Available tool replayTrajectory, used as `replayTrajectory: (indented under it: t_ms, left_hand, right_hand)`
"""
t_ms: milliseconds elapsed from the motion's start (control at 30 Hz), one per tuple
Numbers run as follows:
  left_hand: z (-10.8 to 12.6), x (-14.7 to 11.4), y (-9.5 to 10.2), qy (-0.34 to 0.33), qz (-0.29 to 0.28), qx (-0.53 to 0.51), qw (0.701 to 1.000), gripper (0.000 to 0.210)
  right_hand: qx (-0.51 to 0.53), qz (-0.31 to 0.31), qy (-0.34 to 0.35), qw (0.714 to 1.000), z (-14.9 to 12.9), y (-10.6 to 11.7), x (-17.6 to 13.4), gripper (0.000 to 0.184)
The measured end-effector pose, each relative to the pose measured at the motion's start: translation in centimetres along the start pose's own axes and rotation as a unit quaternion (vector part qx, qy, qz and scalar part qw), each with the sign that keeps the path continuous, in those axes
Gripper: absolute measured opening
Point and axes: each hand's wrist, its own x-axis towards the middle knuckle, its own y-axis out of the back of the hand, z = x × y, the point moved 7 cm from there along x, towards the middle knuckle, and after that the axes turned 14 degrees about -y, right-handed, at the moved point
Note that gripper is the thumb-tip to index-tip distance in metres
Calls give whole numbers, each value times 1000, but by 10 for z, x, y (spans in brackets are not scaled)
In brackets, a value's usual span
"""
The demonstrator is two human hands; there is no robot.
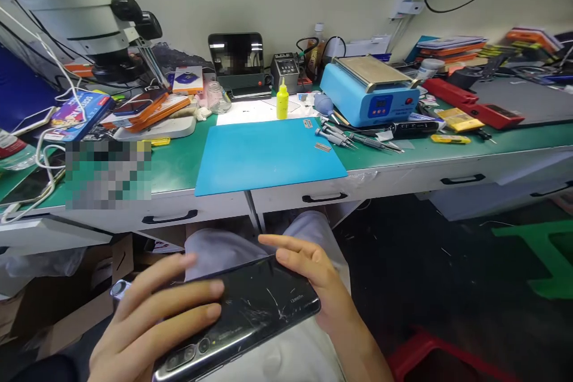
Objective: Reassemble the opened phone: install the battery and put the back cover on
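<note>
A black smartphone [255, 295] is held above my lap with its glossy, scratched back facing up. Its camera lenses sit at the lower left end, and crack lines show near the right end. My left hand [154, 316] lies over the camera end, fingers across the back; its thumb is hidden. My right hand [320, 274] grips the opposite end, thumb on the near corner and index finger stretched past the top edge. Beyond the phone, a blue work mat [268, 152] lies on the green bench.
A microscope [102, 30] overhangs the bench at left. Behind the mat stands a yellow bottle [282, 100]; tweezers and screwdrivers [353, 136] lie right of it, before a blue heating plate machine [367, 95]. Drawers [290, 197] front the bench. A red stool [421, 352] is at lower right.
</note>
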Motion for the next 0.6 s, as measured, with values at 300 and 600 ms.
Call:
replayTrajectory:
  t_ms: [300,600]
  left_hand:
    - [-10,-8,2,-2,74,-53,996,16]
    - [-8,-5,-5,76,82,-103,988,17]
  right_hand:
    - [-202,62,290,933,-25,6,-44,64]
    - [-244,23,474,846,-34,-8,-65,31]
